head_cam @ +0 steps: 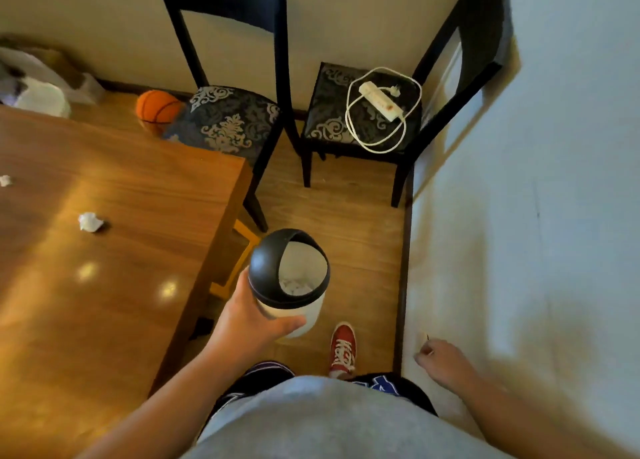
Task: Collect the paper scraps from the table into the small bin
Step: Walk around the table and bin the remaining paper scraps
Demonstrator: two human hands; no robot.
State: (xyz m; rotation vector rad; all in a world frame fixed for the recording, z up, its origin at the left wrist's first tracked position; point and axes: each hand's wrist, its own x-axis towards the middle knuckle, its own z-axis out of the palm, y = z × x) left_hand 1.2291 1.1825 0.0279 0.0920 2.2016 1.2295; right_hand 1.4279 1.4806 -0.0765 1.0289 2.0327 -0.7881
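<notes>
Partway: my left hand [254, 314] is wrapped around the small bin [291, 278], held off the table's [145, 195] right edge with scraps already inside; right hand [446, 360] loosely curled, apparently empty; two paper scraps [90, 222] remain at left.

bin [294, 311]: showing a white body under a black domed lid
scraps [90, 222]: lying white on the table
table [131, 195]: glowing warm orange-brown, wood grain running across it
ball [156, 106]: showing orange with black lines
chairs [227, 119]: standing black, seats wearing a grey damask pattern on dark cloth
power strip [381, 101]: lying white, cord white too
shoe [343, 349]: showing red with white laces
shirt [311, 420]: showing plain grey
shorts [384, 386]: showing black with blue lettering
</notes>
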